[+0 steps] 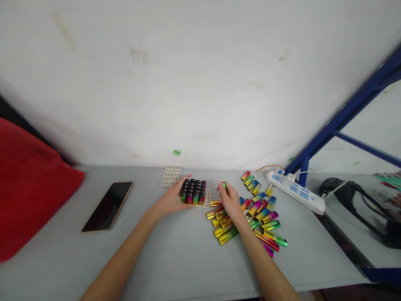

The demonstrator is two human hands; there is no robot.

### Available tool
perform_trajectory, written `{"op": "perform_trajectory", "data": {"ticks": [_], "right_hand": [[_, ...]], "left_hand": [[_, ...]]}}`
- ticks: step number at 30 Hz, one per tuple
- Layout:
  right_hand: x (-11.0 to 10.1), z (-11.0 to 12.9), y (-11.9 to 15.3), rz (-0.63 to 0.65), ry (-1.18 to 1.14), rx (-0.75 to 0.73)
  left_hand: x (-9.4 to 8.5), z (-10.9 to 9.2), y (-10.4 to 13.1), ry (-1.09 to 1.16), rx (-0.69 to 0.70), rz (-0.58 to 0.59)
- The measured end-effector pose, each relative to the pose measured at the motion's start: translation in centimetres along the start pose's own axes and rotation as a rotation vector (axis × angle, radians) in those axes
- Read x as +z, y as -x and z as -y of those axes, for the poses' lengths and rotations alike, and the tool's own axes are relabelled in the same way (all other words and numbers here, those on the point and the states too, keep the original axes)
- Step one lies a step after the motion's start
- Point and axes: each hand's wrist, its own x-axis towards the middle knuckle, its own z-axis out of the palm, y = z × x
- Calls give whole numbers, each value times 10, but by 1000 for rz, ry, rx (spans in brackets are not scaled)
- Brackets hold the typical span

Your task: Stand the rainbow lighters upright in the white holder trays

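A block of black-topped, colourful lighters (pixel 193 192) stands upright in rows in a white tray, whose bare cups (pixel 207 198) show at its right end. My left hand (pixel 171 198) is wrapped round the left side of this block, thumb in front and fingers behind. To the right, my right hand (pixel 228 198) is closed in a pinch on a small green piece (pixel 224 185), apart from the block. Shiny metallic sleeves or lighters in yellow, red, green, blue and purple (pixel 228 236) lie in a loose pile under and around my right wrist.
A second white tray with cups (pixel 171 175) lies near the wall. At left are a dark phone (pixel 108 207) and red cloth (pixel 31 184). A white power strip (pixel 296 192), blue metal frame (pixel 326 127) and black strapped object (pixel 363 209) are at right on the grey table (pixel 175 259).
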Motion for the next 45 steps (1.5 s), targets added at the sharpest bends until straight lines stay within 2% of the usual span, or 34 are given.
{"op": "perform_trajectory", "data": {"ticks": [4, 8, 12, 16, 21, 25, 30, 37, 42, 45], "right_hand": [[-3, 2, 3, -104, 168, -30], [-5, 3, 4, -180, 208, -30], [-6, 1, 3, -183, 214, -43], [-5, -3, 3, -121, 224, -86], [-2, -11, 3, 18, 163, -219], [-5, -18, -1, 73, 254, -306], [-11, -25, -13, 178, 390, -304], [2, -32, -20, 226, 506, -370], [6, -29, -27, 329, 574, -296], [5, -26, -27, 345, 621, -287]], "left_hand": [[0, 0, -1, -11, 3, -4], [0, 4, -1, 8, 27, -12], [-1, 6, -2, 1, 53, -22], [-1, 5, 0, -12, 25, -13], [-2, 4, -1, 8, 16, -9], [-1, 4, -3, 31, 0, -11], [-1, 4, -5, 77, -8, -3], [-2, 2, -4, 77, -26, -11], [-2, 3, -4, 47, -9, -6], [-3, 4, -4, 56, -13, -4]]}}
